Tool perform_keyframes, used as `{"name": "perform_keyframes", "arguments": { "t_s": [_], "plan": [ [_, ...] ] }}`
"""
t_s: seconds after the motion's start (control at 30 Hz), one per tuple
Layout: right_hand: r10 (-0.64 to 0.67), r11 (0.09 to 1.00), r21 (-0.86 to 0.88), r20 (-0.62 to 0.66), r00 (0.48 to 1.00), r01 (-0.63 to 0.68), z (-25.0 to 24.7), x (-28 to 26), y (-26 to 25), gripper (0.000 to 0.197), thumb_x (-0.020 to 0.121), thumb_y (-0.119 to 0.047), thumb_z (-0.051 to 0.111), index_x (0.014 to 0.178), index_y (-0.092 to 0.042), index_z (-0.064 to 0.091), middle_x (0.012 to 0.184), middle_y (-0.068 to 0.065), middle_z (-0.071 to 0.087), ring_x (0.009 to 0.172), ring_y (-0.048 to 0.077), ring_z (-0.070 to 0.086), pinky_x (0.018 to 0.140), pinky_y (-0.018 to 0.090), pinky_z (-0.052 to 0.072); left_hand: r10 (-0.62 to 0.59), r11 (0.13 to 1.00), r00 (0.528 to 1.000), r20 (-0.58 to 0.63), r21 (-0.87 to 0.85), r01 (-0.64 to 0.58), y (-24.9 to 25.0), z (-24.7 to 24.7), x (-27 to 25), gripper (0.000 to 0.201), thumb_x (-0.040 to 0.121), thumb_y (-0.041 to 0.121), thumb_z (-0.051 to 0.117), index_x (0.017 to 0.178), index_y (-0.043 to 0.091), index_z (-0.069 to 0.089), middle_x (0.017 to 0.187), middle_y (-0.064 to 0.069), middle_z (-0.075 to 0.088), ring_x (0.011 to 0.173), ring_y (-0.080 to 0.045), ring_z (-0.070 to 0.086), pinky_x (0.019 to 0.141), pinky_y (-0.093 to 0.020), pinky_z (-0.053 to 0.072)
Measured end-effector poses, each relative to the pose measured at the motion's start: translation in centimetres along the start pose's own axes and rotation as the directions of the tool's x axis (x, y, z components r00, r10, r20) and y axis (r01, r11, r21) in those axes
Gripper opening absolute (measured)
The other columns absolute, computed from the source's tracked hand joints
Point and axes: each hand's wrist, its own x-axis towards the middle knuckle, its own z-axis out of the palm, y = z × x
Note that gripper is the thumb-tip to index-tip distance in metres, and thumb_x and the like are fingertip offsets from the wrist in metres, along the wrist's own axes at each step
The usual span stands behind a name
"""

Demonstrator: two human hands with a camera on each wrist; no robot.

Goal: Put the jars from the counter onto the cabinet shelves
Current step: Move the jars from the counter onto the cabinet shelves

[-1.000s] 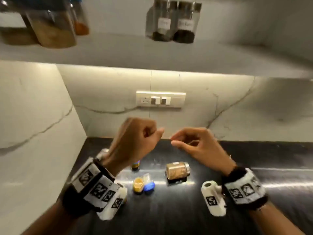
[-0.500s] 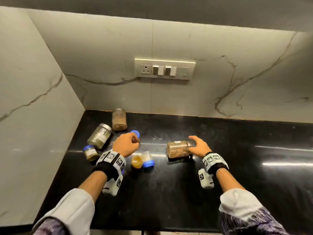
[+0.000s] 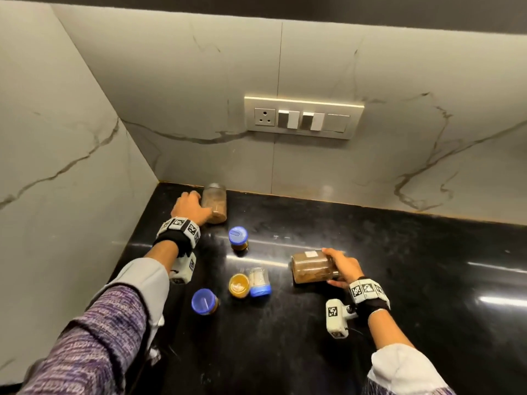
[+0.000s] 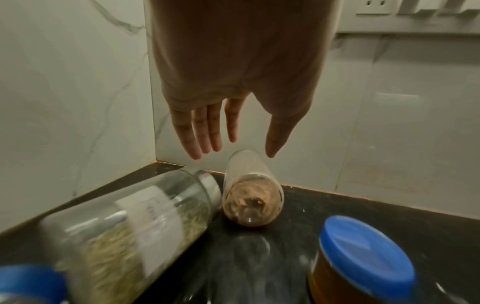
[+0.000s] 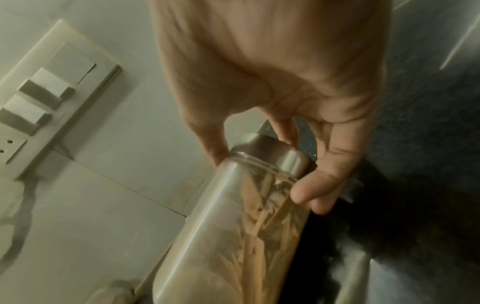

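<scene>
On the black counter (image 3: 370,323) a brown-powder jar (image 3: 215,202) stands near the back wall. My left hand (image 3: 189,208) is right beside it. In the left wrist view that hand (image 4: 233,148) hovers just above the brown-powder jar (image 4: 253,197), fingers straight, thumb spread, holding nothing. My right hand (image 3: 343,266) grips the lid end of a lying jar of brown sticks (image 3: 310,266). In the right wrist view the thumb and fingers (image 5: 306,193) curl round its silver lid (image 5: 267,152). The cabinet shelves are out of view.
Two upright blue-lidded jars (image 3: 238,238) (image 3: 204,301), a yellow jar (image 3: 239,285) and a lying clear jar with a blue lid (image 3: 259,282) sit mid-counter. A labelled jar of greenish contents (image 4: 135,222) lies in the corner. A switch plate (image 3: 303,116) is on the back wall.
The view has dropped from the shelf to the counter. My left hand moved from the blue-lidded jar back to the brown-powder jar. My right hand closed round the lying jar's lid end.
</scene>
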Motion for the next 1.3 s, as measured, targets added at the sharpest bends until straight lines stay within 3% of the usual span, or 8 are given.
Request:
{"name": "perform_keyframes", "arguments": {
  "t_s": [0.13, 0.43, 0.6, 0.73, 0.87, 0.97, 1.07, 1.3],
  "plan": [
    [-0.090, 0.986, 0.141, 0.012, 0.996, 0.088, -0.6, -1.4, -0.1, 0.030, 0.085, -0.031, 0.083, 0.097, -0.006, 0.073, 0.086, 0.010, 0.067, 0.077, 0.025, 0.065, 0.071, 0.039, 0.058, -0.040, 0.984, 0.999, 0.030, -0.175, 0.044, 2.4, 1.1, 4.8, 0.080, 0.082, 0.048, 0.080, 0.139, 0.001, 0.051, 0.141, -0.025, 0.055, 0.128, -0.045, 0.055, 0.106, -0.049, 0.048],
    [-0.468, 0.871, 0.199, 0.058, 0.882, 0.449, -3.5, -6.5, 0.1, 0.047, 0.088, -0.005, 0.078, 0.131, -0.020, 0.065, 0.124, 0.011, 0.071, 0.111, 0.027, 0.071, 0.075, 0.038, 0.066, -0.215, 0.913, 0.960, 0.179, -0.312, 0.263, 2.9, 4.2, 9.3, 0.094, 0.073, 0.052, 0.080, 0.146, 0.004, 0.045, 0.150, -0.024, 0.050, 0.129, -0.047, 0.054, 0.105, -0.050, 0.048],
    [-0.604, 0.793, 0.143, 0.067, 0.794, 0.592, -3.9, -9.5, -0.5, 0.059, 0.079, -0.012, 0.086, 0.133, -0.024, 0.065, 0.128, 0.009, 0.068, 0.114, 0.026, 0.072, 0.083, 0.043, 0.065, -0.119, 0.927, 0.983, 0.138, -0.341, 0.160, 2.8, 2.9, 6.9, 0.087, 0.060, 0.048, 0.088, 0.129, 0.004, 0.060, 0.134, -0.022, 0.062, 0.116, -0.045, 0.061, 0.090, -0.042, 0.053],
    [-0.695, 0.719, 0.116, 0.089, 0.714, 0.685, -3.0, -12.8, -1.4, 0.060, 0.082, -0.009, 0.084, 0.135, -0.027, 0.064, 0.130, 0.007, 0.069, 0.116, 0.026, 0.071, 0.090, 0.046, 0.064, 0.019, 0.893, 0.999, -0.042, -0.449, -0.036, 2.4, -1.4, 3.8, 0.075, 0.061, 0.038, 0.096, 0.126, 0.010, 0.071, 0.125, -0.015, 0.072, 0.121, -0.035, 0.064, 0.105, -0.041, 0.051],
    [-0.781, 0.624, 0.140, 0.075, 0.620, 0.769, -3.2, -17.7, -2.9, 0.065, 0.075, -0.016, 0.083, 0.136, -0.023, 0.063, 0.126, 0.007, 0.071, 0.114, 0.025, 0.072, 0.086, 0.039, 0.065, 0.227, 0.672, 0.968, -0.108, -0.702, -0.236, 2.4, -6.6, -1.5, 0.089, 0.049, 0.034, 0.099, 0.130, 0.010, 0.069, 0.122, -0.010, 0.073, 0.113, -0.022, 0.068, 0.101, -0.031, 0.055],
    [-0.845, 0.535, 0.132, 0.094, 0.527, 0.834, -3.1, -22.7, -4.5, 0.067, 0.072, -0.015, 0.084, 0.135, -0.022, 0.063, 0.124, 0.007, 0.073, 0.113, 0.024, 0.073, 0.085, 0.033, 0.064, 0.491, 0.430, 0.871, -0.014, -0.865, -0.256, 1.9, -12.2, -7.7, 0.094, 0.052, 0.003, 0.094, 0.139, 0.004, 0.060, 0.131, -0.018, 0.068, 0.117, -0.022, 0.066, 0.092, -0.018, 0.056],
    [-0.894, 0.441, 0.103, 0.135, 0.427, 0.891, -3.3, -27.7, -6.6, 0.066, 0.075, -0.016, 0.087, 0.136, -0.024, 0.063, 0.126, 0.006, 0.072, 0.116, 0.022, 0.072, 0.086, 0.033, 0.063, 0.742, 0.298, 0.666, 0.072, -0.926, -0.232, 1.5, -17.6, -14.1, 0.102, 0.045, 0.015, 0.090, 0.141, 0.010, 0.057, 0.138, -0.022, 0.064, 0.125, -0.028, 0.064, 0.098, -0.031, 0.053],
    [-0.960, 0.185, -0.116, 0.190, 0.204, 0.976, -4.6, -40.6, -11.2, 0.067, 0.070, -0.043, 0.083, 0.134, -0.039, 0.064, 0.126, -0.010, 0.070, 0.115, 0.011, 0.068, 0.094, 0.042, 0.061, 0.957, 0.254, 0.279, 0.084, -0.712, -0.655, 3.2, -30.1, -25.5, 0.087, 0.059, -0.004, 0.084, 0.140, 0.003, 0.055, 0.140, -0.012, 0.063, 0.136, -0.029, 0.057, 0.111, -0.032, 0.046]
  ]
}}
